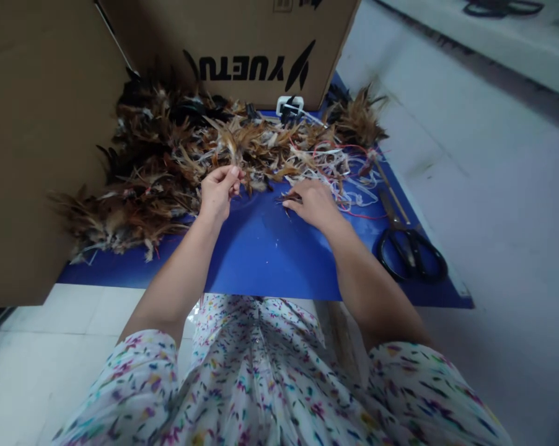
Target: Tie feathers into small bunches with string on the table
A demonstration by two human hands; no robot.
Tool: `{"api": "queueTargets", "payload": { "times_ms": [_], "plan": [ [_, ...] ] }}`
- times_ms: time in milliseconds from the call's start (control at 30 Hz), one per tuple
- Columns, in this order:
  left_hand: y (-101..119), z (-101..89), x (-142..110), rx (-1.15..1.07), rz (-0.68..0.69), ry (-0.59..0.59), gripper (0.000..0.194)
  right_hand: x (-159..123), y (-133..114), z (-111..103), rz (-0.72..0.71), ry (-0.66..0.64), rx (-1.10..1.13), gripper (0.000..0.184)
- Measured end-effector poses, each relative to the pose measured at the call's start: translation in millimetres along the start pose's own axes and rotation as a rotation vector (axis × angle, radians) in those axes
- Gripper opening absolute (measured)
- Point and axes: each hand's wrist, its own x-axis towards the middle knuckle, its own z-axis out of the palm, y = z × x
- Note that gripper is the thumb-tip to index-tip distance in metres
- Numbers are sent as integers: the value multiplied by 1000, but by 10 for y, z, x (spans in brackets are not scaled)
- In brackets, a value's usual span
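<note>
My left hand [220,191] is closed in a pinch round the base of a small bunch of brown feathers [233,142], whose tips fan upward. To its right, my right hand [311,201] is low over the blue tabletop [270,260], thumb and fingers closed on a few thin dark feathers [286,199]. A large heap of brown and black feathers [158,161] spreads behind and left of my hands. Tangled white and red strings [354,186] lie just beyond my right hand.
Black-handled scissors [412,251] lie at the right, beside a thin stick [393,189]. A cardboard box [242,37] stands behind the heap, and another cardboard panel [38,136] rises at left. A white plastic frame [289,106] sits near the box. More feathers [360,118] lie far right.
</note>
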Motion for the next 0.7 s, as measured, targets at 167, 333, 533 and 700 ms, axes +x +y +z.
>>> {"api": "queueTargets", "payload": {
  "times_ms": [167,333,533,700],
  "plan": [
    [43,-50,35,-32,15,40,18,21,51,60,-14,-41,-49,8],
    [37,-70,63,-52,-1,65,18,51,91,-1,40,76,81,11],
    [15,-38,55,-39,-32,55,17,66,113,-113,152,196,278,8],
    [-28,-38,56,-33,-18,7,19,72,116,-112,158,238,360,10]
  ]
}}
